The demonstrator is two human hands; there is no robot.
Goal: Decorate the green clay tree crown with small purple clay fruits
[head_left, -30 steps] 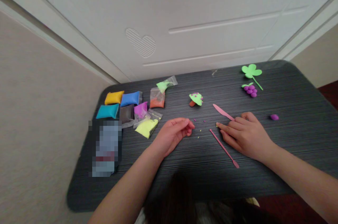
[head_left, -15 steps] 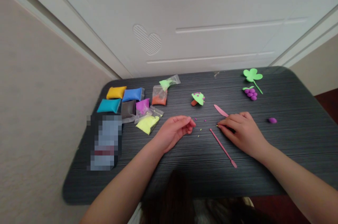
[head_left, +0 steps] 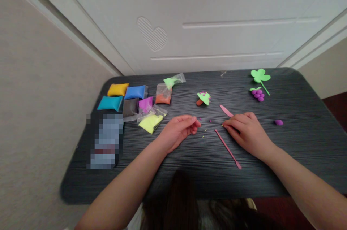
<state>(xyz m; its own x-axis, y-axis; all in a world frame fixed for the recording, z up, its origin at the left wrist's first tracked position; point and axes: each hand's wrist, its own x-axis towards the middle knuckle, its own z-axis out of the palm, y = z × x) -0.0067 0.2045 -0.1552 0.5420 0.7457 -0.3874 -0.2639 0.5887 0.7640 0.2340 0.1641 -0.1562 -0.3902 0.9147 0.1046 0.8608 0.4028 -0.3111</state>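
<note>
My left hand (head_left: 179, 130) rests on the dark table (head_left: 189, 172), fingers curled loosely with the tips together; I cannot make out anything in them. My right hand (head_left: 245, 130) lies on the table with thumb and forefinger pinched on a tiny yellow-green crumb of clay at its fingertips. A thin pink stick tool (head_left: 228, 149) lies just left of that hand. A pink knife-shaped tool (head_left: 225, 110) lies partly under its fingers. A small green-capped clay mushroom (head_left: 203, 98) with purple dots stands beyond both hands. Tiny clay crumbs (head_left: 205, 130) dot the table between the hands.
Several small bags of coloured clay (head_left: 135, 103) lie at the left. A blurred-out flat object (head_left: 105, 141) lies near the left edge. A green clay leaf (head_left: 260, 76), a purple grape cluster (head_left: 257, 94) and a purple lump (head_left: 278, 122) sit at the right. A white door (head_left: 189, 24) stands behind.
My right hand's fingers have drawn together from lying flat into a pinch at the crumb. The left hand has stayed put. The view has shifted slightly.
</note>
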